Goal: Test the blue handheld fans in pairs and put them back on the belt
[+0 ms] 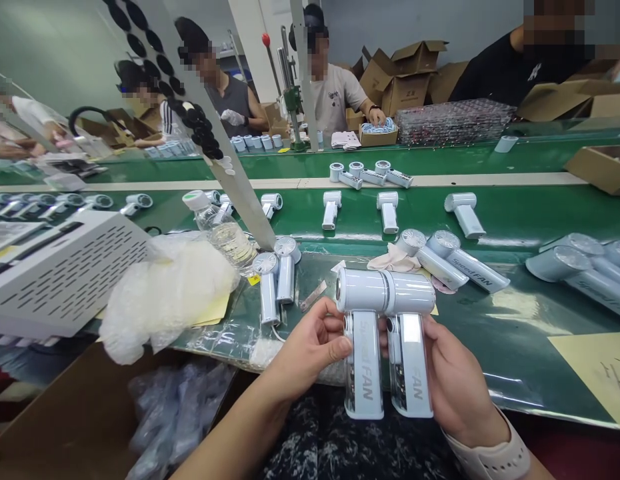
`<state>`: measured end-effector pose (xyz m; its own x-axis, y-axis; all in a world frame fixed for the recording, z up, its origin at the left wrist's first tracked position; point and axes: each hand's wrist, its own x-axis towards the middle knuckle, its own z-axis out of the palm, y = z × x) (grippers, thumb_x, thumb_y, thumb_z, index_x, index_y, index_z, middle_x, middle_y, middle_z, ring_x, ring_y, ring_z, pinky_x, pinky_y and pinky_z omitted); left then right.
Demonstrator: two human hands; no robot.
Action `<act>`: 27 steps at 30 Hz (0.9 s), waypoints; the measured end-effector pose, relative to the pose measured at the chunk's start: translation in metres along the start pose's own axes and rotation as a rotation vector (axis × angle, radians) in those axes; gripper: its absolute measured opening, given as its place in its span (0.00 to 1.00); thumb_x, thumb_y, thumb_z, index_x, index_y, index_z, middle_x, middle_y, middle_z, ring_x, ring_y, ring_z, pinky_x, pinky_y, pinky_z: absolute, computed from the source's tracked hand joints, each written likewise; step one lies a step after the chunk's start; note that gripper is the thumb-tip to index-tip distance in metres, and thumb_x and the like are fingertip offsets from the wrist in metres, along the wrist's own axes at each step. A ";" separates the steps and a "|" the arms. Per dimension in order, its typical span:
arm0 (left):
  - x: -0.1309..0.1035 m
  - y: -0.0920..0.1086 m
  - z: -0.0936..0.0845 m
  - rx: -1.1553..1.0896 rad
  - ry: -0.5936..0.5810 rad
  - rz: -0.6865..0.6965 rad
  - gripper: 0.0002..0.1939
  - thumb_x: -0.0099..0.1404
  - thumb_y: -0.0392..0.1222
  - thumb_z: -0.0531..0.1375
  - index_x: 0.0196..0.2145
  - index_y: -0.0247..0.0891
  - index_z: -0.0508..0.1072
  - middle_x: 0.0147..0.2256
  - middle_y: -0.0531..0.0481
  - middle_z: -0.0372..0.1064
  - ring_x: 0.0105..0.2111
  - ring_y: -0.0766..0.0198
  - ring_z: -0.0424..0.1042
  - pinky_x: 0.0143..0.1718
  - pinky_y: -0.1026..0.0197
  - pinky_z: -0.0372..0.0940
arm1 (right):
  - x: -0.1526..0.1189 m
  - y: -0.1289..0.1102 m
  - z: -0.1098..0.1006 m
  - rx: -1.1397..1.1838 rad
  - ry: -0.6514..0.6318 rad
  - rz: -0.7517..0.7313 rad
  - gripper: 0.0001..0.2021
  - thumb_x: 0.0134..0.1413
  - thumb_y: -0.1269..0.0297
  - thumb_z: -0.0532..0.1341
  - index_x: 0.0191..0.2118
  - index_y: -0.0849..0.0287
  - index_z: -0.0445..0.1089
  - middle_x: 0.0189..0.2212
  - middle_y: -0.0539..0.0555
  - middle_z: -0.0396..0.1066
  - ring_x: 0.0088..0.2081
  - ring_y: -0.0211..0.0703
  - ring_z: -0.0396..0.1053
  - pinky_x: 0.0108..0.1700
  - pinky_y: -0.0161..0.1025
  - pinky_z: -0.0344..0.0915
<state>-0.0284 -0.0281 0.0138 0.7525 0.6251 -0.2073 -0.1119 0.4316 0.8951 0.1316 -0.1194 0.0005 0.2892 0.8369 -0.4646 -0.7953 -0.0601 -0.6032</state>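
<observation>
Two light-blue handheld fans are held side by side above the bench edge, heads touching and handles pointing down. My left hand (317,340) is closed around the left handheld fan (365,360), its thumb on the handle's side. Around the right handheld fan (415,373) my right hand (457,380) is closed, with most fingers hidden behind it. Grey "Speed FAN" lettering runs down the left handle; "FAN" shows on the right one. Just beyond lie two more fans (443,267) on a pink cloth (397,258). Two others (277,277) rest to the left.
A green conveyor belt (300,210) carries spaced fans. More fans (585,267) lie at right near a yellow paper sheet (597,373). A slanted post (240,193), plastic bottle (223,230), plastic bags (165,287) and vented white box (75,267) stand left. Co-workers sit across the belt.
</observation>
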 end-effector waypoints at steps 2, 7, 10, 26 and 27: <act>-0.001 0.001 0.000 0.005 -0.017 0.000 0.25 0.55 0.50 0.71 0.44 0.39 0.66 0.42 0.42 0.77 0.42 0.54 0.78 0.42 0.55 0.71 | -0.001 0.001 -0.001 0.006 -0.034 0.006 0.13 0.55 0.56 0.63 0.38 0.59 0.78 0.31 0.57 0.80 0.31 0.46 0.75 0.36 0.41 0.73; -0.003 0.001 -0.002 0.091 -0.012 0.016 0.24 0.57 0.51 0.69 0.46 0.39 0.66 0.41 0.43 0.75 0.41 0.53 0.77 0.43 0.53 0.70 | 0.000 0.006 -0.007 -0.053 -0.100 -0.056 0.14 0.58 0.53 0.60 0.37 0.56 0.78 0.32 0.56 0.80 0.33 0.50 0.74 0.38 0.45 0.73; -0.006 0.002 -0.001 0.219 0.021 0.067 0.20 0.59 0.46 0.67 0.46 0.39 0.67 0.39 0.44 0.75 0.40 0.54 0.76 0.44 0.52 0.68 | 0.001 0.007 -0.017 -0.157 -0.067 -0.185 0.12 0.52 0.52 0.66 0.40 0.52 0.77 0.34 0.54 0.80 0.35 0.53 0.75 0.39 0.48 0.73; -0.001 0.013 -0.012 0.667 0.089 0.626 0.13 0.51 0.44 0.71 0.36 0.46 0.79 0.32 0.48 0.76 0.37 0.54 0.72 0.61 0.40 0.55 | -0.002 -0.027 -0.042 -0.850 -0.326 -0.759 0.24 0.39 0.63 0.76 0.47 0.49 0.77 0.44 0.57 0.77 0.49 0.60 0.72 0.53 0.53 0.68; -0.003 0.022 -0.012 0.498 0.081 0.595 0.16 0.49 0.50 0.72 0.36 0.46 0.78 0.30 0.49 0.73 0.35 0.55 0.71 0.56 0.43 0.62 | -0.009 -0.037 -0.048 -0.831 -0.251 -0.772 0.21 0.42 0.63 0.76 0.45 0.49 0.77 0.45 0.57 0.77 0.50 0.58 0.71 0.54 0.52 0.67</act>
<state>-0.0414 -0.0128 0.0292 0.6052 0.7138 0.3525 -0.1628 -0.3225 0.9325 0.1843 -0.1503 -0.0041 0.3567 0.8854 0.2980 0.1681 0.2529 -0.9528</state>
